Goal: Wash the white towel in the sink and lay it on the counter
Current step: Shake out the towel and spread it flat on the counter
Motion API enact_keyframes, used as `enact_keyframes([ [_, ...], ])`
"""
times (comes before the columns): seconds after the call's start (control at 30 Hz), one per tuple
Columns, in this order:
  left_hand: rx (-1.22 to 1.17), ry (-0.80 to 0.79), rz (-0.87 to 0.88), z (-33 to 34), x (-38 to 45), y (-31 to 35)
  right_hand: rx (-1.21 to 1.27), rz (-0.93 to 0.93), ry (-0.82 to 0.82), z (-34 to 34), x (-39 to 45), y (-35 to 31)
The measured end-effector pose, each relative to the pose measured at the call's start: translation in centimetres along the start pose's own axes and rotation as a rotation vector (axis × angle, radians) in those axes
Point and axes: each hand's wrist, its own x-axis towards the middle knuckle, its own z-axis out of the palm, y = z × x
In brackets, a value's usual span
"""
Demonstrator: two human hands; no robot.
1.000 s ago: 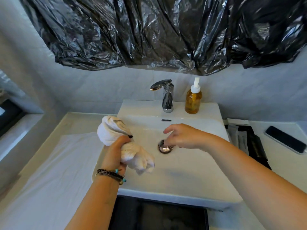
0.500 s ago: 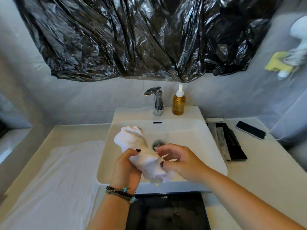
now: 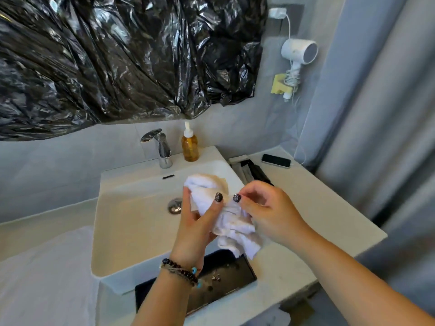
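The white towel [image 3: 231, 228] is bunched into a twisted roll above the right side of the white sink [image 3: 131, 231]. My left hand [image 3: 197, 222] grips its middle from below, thumb pressed on top. My right hand [image 3: 268, 212] pinches the towel beside the left thumb, fingers curled round it. One end of the towel bulges above my left hand and the other end hangs down over the sink's front right corner. The drain [image 3: 175, 205] shows just left of my left hand. The pale counter [image 3: 313, 208] runs along the right of the sink.
A chrome faucet [image 3: 160, 147] and an amber pump bottle [image 3: 190, 147] stand behind the basin. On the right counter lie a dark tray [image 3: 251, 172] and a phone [image 3: 276, 160]. A white cloth [image 3: 44, 274] covers the left counter. A hairdryer [image 3: 299, 52] hangs on the wall.
My right hand left the drain and took hold of the towel. Both hands with the towel shifted to the right side of the basin, and my view swung right.
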Motion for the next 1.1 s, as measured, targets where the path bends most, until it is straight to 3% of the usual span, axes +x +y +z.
enact_keyframes([
  [0.2, 0.183, -0.257, -0.005, 4.2, -1.9, 0.0, -0.055, 0.004, 0.284, -5.0, -2.4, -0.1],
  [0.4, 0.338, -0.368, 0.037, 8.7, -1.8, 0.4, 0.024, 0.028, 0.351, -9.5, -2.0, 0.5],
  [0.73, 0.791, -0.071, 0.247, 21.4, 1.2, -5.8, 0.393, 0.269, 0.237, -19.7, -1.3, 7.7],
  [0.87, 0.69, 0.169, 0.368, 27.9, 2.1, -8.4, 0.54, 0.371, 0.11, -26.2, -2.5, 10.5],
  [1.1, 0.356, 0.3, 0.171, 36.0, 1.1, -8.5, 0.579, 0.345, -0.32, -35.0, -1.8, 12.7],
])
